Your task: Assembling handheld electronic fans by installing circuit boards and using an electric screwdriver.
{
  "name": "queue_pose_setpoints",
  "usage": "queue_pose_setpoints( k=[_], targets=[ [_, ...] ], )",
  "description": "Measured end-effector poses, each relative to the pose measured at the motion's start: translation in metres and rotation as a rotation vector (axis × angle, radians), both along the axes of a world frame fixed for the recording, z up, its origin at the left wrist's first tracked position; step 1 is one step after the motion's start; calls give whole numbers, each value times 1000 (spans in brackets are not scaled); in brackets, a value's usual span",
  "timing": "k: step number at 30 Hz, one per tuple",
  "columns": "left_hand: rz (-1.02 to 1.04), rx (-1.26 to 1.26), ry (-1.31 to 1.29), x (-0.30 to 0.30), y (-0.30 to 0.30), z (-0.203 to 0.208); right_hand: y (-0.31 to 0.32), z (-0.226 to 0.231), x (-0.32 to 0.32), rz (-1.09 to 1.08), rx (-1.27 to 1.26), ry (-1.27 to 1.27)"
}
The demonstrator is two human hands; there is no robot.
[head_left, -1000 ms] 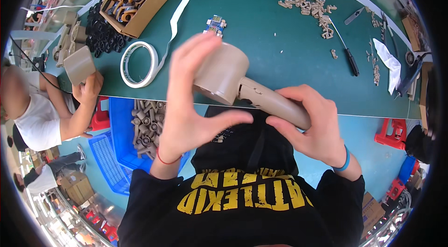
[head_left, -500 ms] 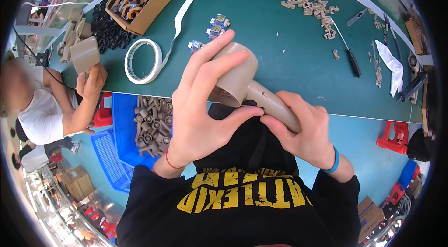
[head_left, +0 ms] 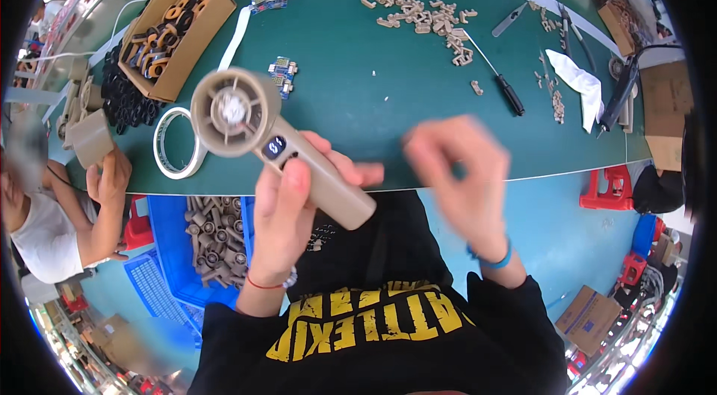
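Observation:
My left hand (head_left: 287, 208) grips a beige handheld fan (head_left: 328, 178) by its handle, my thumb resting beside the small lit display (head_left: 274, 146). The round fan head (head_left: 237, 111) faces up, and its blades or hub look pale through the ribs. My right hand (head_left: 463, 178) is blurred over the table's front edge, apart from the fan. Its thumb and fingers curl together in a pinch, with a dark spot at the tips that I cannot make out.
A tape roll (head_left: 178, 142), blue circuit boards (head_left: 282, 75) and a carton of orange-black rings (head_left: 168, 44) are left. Small beige clips (head_left: 426, 16), a screwdriver (head_left: 510, 95) and a white cloth (head_left: 579, 89) lie right. A blue bin (head_left: 168, 246) holds fan parts. A co-worker's hand (head_left: 110, 175) holds a beige part.
The fan has moved left and turned so its head and display face up. My right hand has let go of the handle and moved away to the right. The view has shifted.

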State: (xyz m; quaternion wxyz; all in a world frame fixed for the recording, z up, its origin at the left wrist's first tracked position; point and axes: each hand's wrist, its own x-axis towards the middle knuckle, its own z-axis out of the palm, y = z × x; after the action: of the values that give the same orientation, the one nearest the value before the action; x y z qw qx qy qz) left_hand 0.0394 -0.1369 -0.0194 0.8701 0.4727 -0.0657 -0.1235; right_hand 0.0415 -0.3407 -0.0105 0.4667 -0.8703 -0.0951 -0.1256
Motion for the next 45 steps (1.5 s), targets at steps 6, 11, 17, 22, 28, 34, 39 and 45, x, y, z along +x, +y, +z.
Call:
queue_pose_setpoints(
  k=[6, 11, 17, 22, 28, 34, 39, 45],
  targets=[
    [-162, -89, 77, 27, -3, 5, -59, 1, 35, -317, -449, 105],
    [-163, -34, 56, 43, -15, -7, -43, 1, 30, -193, 41, 201],
    [-209, -86, 14, 42, -12, -18, 7, 16, 18, 175, 785, 365],
    [-219, -73, 54, 39, -14, -12, 25, 3, 30, 285, 829, 235],
    [-198, -59, 33, 36, -15, -12, 32, 6, 28, 195, 849, 295],
    [-215, -45, -15, 37, -15, -14, 39, 3, 30, 153, 823, 229],
    [-200, -20, -1, 35, -14, -10, 36, 2, 29, 157, 743, 291],
    [-206, 41, -87, 36, -13, -15, 28, 5, 32, 130, 581, 113]
  ],
)
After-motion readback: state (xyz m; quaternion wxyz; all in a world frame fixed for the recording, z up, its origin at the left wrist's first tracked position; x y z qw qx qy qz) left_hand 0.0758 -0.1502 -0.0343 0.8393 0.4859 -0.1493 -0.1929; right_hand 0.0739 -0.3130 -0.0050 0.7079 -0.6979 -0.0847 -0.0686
